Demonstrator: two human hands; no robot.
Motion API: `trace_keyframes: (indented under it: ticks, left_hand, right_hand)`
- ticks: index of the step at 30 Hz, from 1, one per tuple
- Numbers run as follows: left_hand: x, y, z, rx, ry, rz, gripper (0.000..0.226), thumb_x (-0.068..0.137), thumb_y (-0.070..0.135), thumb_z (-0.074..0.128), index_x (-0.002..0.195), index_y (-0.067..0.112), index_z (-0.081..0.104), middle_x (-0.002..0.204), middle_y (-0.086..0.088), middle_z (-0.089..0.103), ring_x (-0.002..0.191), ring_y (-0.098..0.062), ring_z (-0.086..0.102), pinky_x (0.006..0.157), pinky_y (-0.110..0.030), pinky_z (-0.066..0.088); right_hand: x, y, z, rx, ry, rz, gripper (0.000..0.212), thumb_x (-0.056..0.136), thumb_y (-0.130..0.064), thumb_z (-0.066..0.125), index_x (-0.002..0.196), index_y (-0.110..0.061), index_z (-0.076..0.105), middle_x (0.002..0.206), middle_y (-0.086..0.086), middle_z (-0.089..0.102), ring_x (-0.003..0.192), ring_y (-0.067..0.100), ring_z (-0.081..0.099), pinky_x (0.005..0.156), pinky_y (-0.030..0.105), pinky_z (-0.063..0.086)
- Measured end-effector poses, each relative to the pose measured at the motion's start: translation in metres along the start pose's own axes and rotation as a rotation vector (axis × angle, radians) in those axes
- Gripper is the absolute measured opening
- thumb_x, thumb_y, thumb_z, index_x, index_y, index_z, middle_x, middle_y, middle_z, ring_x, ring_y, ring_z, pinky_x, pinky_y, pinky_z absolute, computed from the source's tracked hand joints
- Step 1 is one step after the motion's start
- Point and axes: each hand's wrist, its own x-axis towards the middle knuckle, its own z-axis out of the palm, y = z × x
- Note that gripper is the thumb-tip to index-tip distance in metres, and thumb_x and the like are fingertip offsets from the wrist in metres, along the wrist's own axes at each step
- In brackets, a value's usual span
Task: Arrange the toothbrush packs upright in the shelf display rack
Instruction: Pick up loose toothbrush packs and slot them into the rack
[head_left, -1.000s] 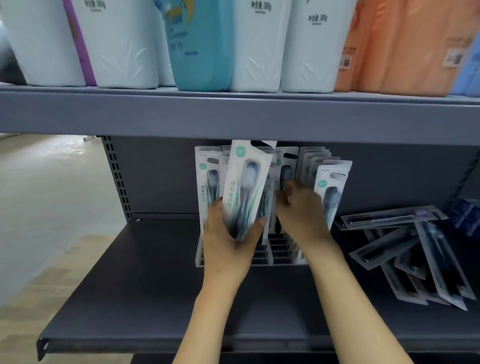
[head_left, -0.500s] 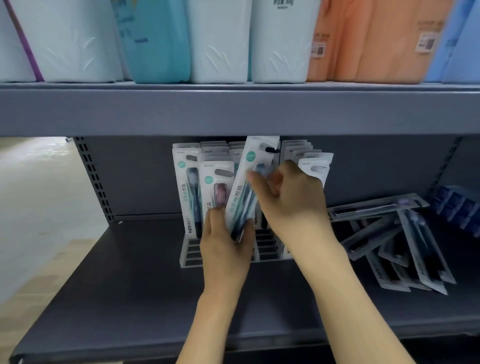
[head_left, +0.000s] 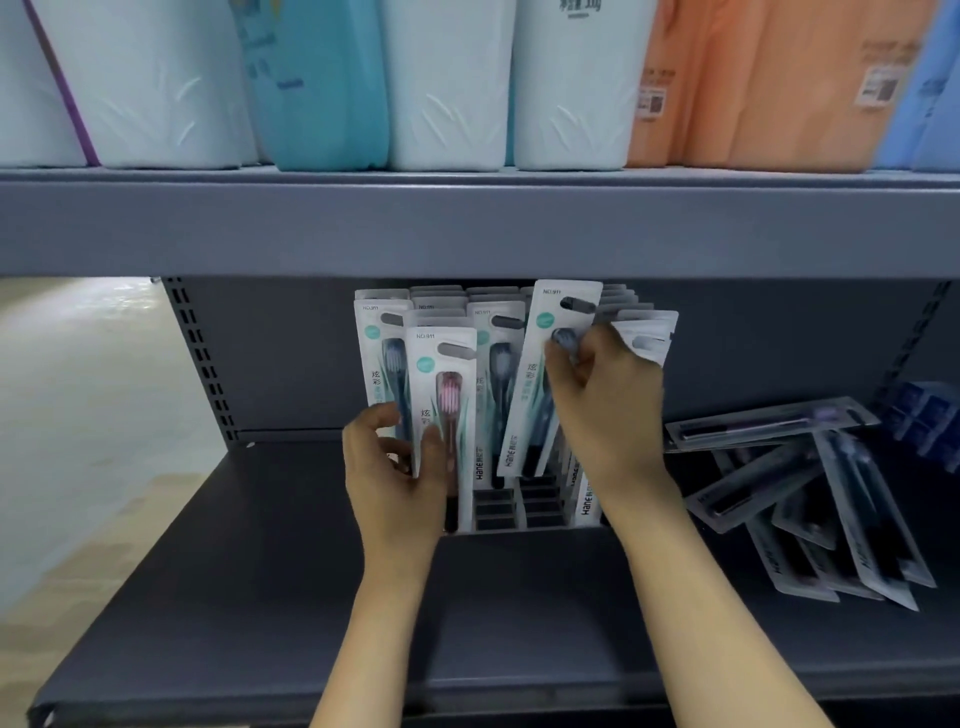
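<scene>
- Across the lower grey shelf (head_left: 260, 597), a slotted display rack (head_left: 519, 512) is standing at the far middle, holding rows of upright toothbrush packs (head_left: 493, 332).
- To the right, a loose pile of packs (head_left: 810, 499) is lying flat on the shelf, well apart from both hands.
- Right hand (head_left: 608, 405) is pinching a tilted blue-brush pack (head_left: 540, 374) near its top, over the rack's middle slots.
- Left hand (head_left: 395, 467) is curling its fingers round the lower part of an upright pink-brush pack (head_left: 441, 384) at the rack's near left.
</scene>
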Motion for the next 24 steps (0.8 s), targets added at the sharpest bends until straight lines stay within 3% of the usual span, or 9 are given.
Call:
trace_keyframes:
  ticks: [2, 5, 8, 11, 15, 19, 24]
  left_hand:
    - [0.003, -0.005, 0.000, 0.022, -0.051, -0.019, 0.027, 0.086, 0.013, 0.066, 0.107, 0.021, 0.051, 0.104, 0.003, 0.056, 0.081, -0.003, 0.054, 0.068, -0.012, 0.043]
    - [0.004, -0.008, 0.000, 0.054, -0.101, -0.015, 0.022, 0.089, 0.016, 0.063, 0.109, 0.019, 0.058, 0.102, 0.004, 0.061, 0.090, -0.006, 0.057, 0.076, -0.023, 0.047]
    - [0.005, -0.012, -0.001, 0.082, -0.112, -0.015, 0.021, 0.090, 0.016, 0.062, 0.110, 0.013, 0.063, 0.098, 0.007, 0.060, 0.087, 0.007, 0.056, 0.072, -0.006, 0.042]
    - [0.007, -0.014, -0.002, 0.070, -0.119, -0.001, 0.017, 0.089, 0.014, 0.063, 0.106, 0.015, 0.063, 0.099, 0.001, 0.063, 0.084, 0.006, 0.057, 0.069, -0.003, 0.041]
    - [0.006, -0.013, -0.002, 0.053, -0.121, -0.016, 0.019, 0.089, 0.013, 0.064, 0.102, 0.026, 0.058, 0.099, 0.001, 0.064, 0.084, 0.004, 0.058, 0.069, -0.003, 0.041]
    - [0.006, -0.014, -0.001, 0.038, -0.130, -0.034, 0.019, 0.089, 0.014, 0.064, 0.102, 0.025, 0.058, 0.097, 0.004, 0.063, 0.085, 0.007, 0.057, 0.069, -0.006, 0.044]
    - [0.008, -0.016, -0.001, 0.034, -0.125, -0.026, 0.015, 0.088, 0.013, 0.066, 0.097, 0.023, 0.059, 0.093, 0.001, 0.064, 0.083, -0.002, 0.059, 0.072, -0.020, 0.048]
  right_hand:
    - [-0.004, -0.001, 0.009, 0.021, 0.019, -0.037, 0.022, 0.092, -0.025, 0.058, 0.074, -0.015, 0.052, 0.053, -0.016, 0.045, 0.044, 0.000, 0.043, 0.056, 0.018, 0.038]
    - [-0.006, -0.005, 0.017, 0.062, 0.018, -0.069, 0.020, 0.090, -0.020, 0.061, 0.076, -0.007, 0.059, 0.056, -0.007, 0.052, 0.045, -0.002, 0.044, 0.051, 0.007, 0.039]
    - [-0.009, -0.005, 0.023, 0.068, -0.028, -0.060, 0.020, 0.091, -0.021, 0.062, 0.077, -0.006, 0.060, 0.057, -0.001, 0.057, 0.045, -0.002, 0.043, 0.052, 0.006, 0.039]
    - [-0.009, -0.003, 0.026, 0.045, -0.034, -0.065, 0.021, 0.091, -0.021, 0.061, 0.077, -0.006, 0.059, 0.056, 0.000, 0.057, 0.043, -0.003, 0.042, 0.051, 0.004, 0.038]
    - [-0.004, 0.000, 0.027, 0.001, -0.030, -0.068, 0.021, 0.092, -0.022, 0.060, 0.079, -0.005, 0.061, 0.058, 0.005, 0.062, 0.047, 0.014, 0.054, 0.051, 0.014, 0.040]
    - [-0.004, -0.002, 0.032, -0.038, -0.033, -0.090, 0.023, 0.092, -0.025, 0.059, 0.083, -0.004, 0.061, 0.059, 0.007, 0.063, 0.050, 0.019, 0.059, 0.045, 0.021, 0.040]
    - [-0.008, -0.001, 0.044, -0.055, -0.097, -0.094, 0.025, 0.091, -0.028, 0.060, 0.081, -0.006, 0.057, 0.058, 0.010, 0.060, 0.052, 0.028, 0.060, 0.049, 0.033, 0.049]
